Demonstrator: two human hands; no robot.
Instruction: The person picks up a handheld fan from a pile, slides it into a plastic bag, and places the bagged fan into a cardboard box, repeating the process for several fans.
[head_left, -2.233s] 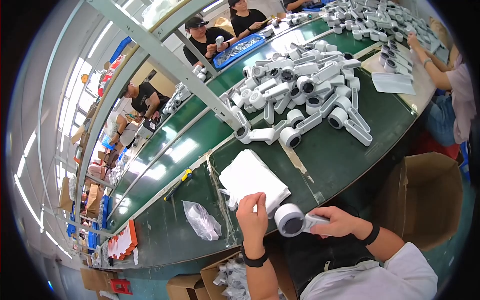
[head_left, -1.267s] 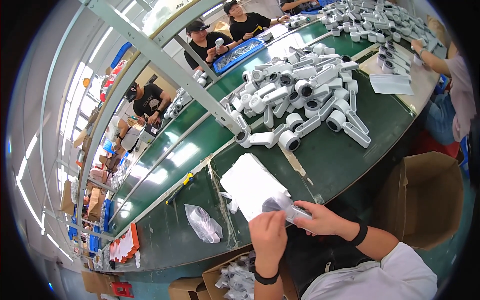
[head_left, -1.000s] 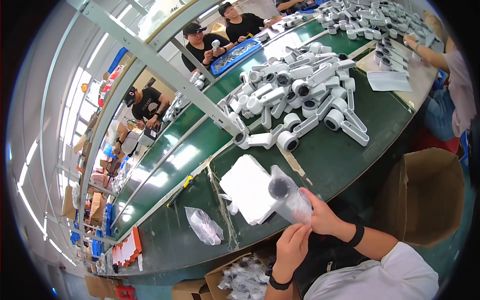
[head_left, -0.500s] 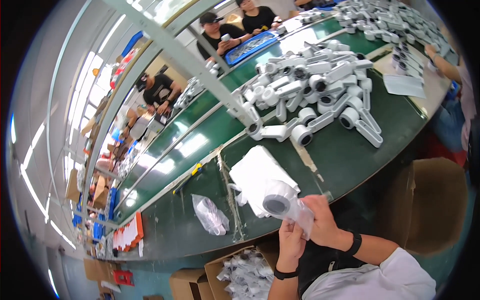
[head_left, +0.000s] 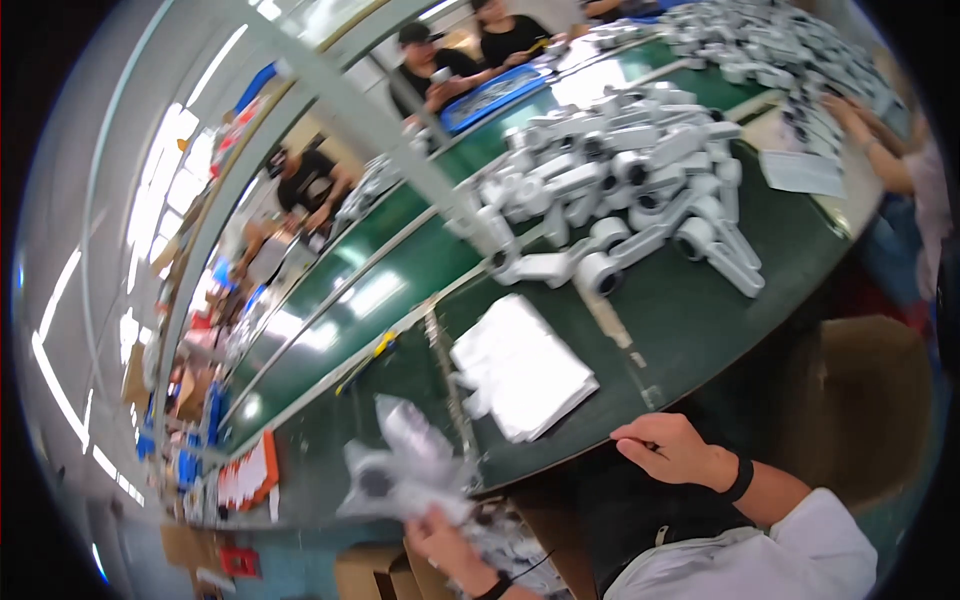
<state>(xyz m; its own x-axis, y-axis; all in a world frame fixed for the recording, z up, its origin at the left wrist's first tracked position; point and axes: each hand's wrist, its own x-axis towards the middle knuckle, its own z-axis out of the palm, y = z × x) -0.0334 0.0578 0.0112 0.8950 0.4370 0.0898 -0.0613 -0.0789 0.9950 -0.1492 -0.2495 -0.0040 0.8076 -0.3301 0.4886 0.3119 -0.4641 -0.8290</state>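
Observation:
My left hand grips a bagged white plastic part by its handle end, above the table's near edge and close to the open box. The clear bag blurs it, but a dark round end shows through. Just behind it lies a second bagged part, partly covered by the first. My right hand is apart from everything, to the right past the table edge, its thumb and fingers drawn together with nothing seen in them. Between and beyond the hands rests a stack of white bags on the green table.
A large heap of white round-headed parts covers the table's far side. Below the near edge, a cardboard box holds bagged parts. A yellow-handled tool lies left. Another empty-looking box stands right. Co-workers sit across and at right.
My hands have separated. The left has carried the bagged part leftward and down, off the bag stack; the right has let go of it and moved slightly right.

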